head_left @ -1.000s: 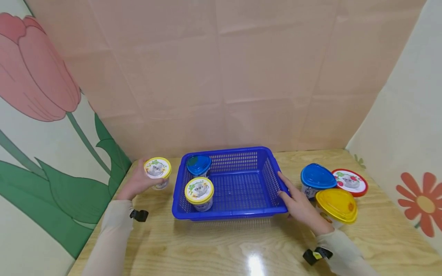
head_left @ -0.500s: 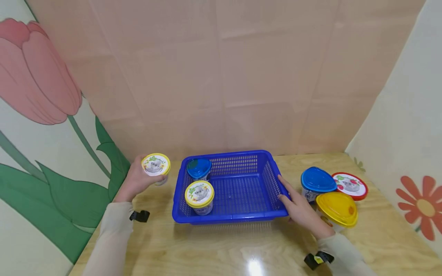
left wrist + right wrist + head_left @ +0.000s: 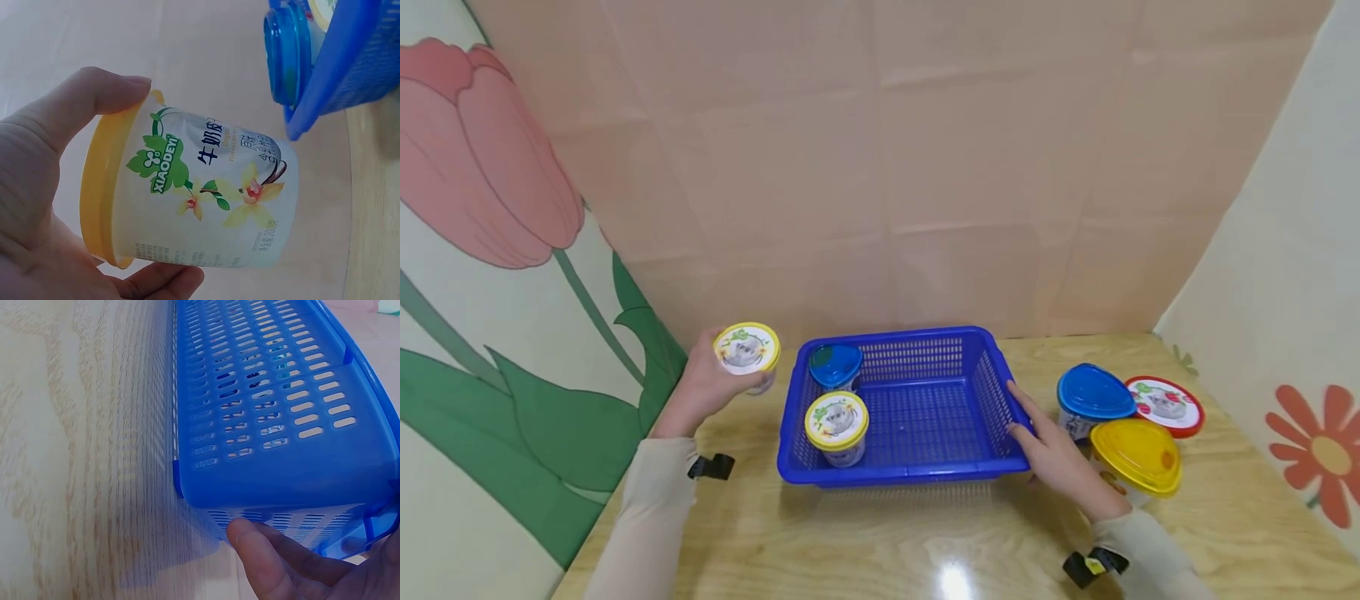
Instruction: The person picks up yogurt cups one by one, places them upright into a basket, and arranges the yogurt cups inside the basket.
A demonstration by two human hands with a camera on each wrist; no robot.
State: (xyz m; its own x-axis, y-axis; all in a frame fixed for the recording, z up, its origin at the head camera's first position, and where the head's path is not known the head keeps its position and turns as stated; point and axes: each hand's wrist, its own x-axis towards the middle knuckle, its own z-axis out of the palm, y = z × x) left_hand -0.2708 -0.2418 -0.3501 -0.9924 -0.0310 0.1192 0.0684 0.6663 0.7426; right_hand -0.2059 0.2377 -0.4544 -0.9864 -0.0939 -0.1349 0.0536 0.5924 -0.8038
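Observation:
My left hand [image 3: 707, 383] grips a white yogurt cup [image 3: 206, 187] with a yellow lid, thumb and fingers round its lid end. It is held above the table, left of the blue plastic basket [image 3: 910, 477]. Flowers and a green leaf logo show on the cup's side in the left wrist view. My right hand [image 3: 1052, 450] rests at the basket's right end, with fingers on the rim and against the slotted wall [image 3: 269, 481]. Inside the basket, along its left side, stand a blue-lidded cup [image 3: 836, 365] and another yellow-lidded yogurt cup [image 3: 837, 425].
Right of my right hand are a blue-lidded tub [image 3: 1094, 393], a larger yellow-lidded tub [image 3: 1138, 458] and a red-rimmed cup [image 3: 1167, 405], close together on the wooden table [image 3: 865, 550]. A pinkish sheet [image 3: 880, 167] hangs behind the table, and painted walls flank it.
My left hand has lifted the yellow-lidded yogurt cup off the table, then moved it slightly right. The right hand stays at the basket, which keeps its place.

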